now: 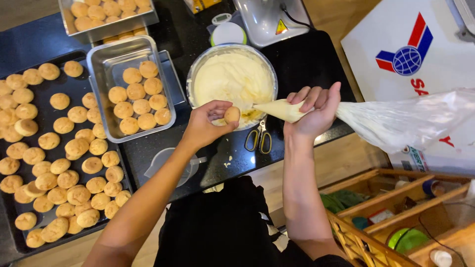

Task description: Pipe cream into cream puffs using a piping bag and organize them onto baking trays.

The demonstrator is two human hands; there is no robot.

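Left hand: the left hand [205, 123] is raised over the desk [316, 59] just before the bowl; its fingers [217, 106] are curled and pinched on one small round puff [232, 114].
Right hand: the right hand [311, 111] is closed around the narrow end of a piping bag [396, 121]; its fingers [309, 96] are wrapped over the top and pressed together.
Piping bag: the cream-filled tip [277, 110] is pointed left and is just beside the held puff; whether they touch cannot be told. The loose clear end trails off to the right.
Bowl: one metal bowl of cream [232, 79] is set behind the held puff.
Scissors: one pair with yellow handles [259, 138] is laid between the two wrists.
Open room: a bare dark strip of desk is seen below the hands, up to its front edge.
Count: eleven puffs are counted in the small steel tray [99, 74]; several dozen are spread on the dark sheet [15, 64] at the left; a second steel tray [109, 24] of puffs is cut by the top edge.
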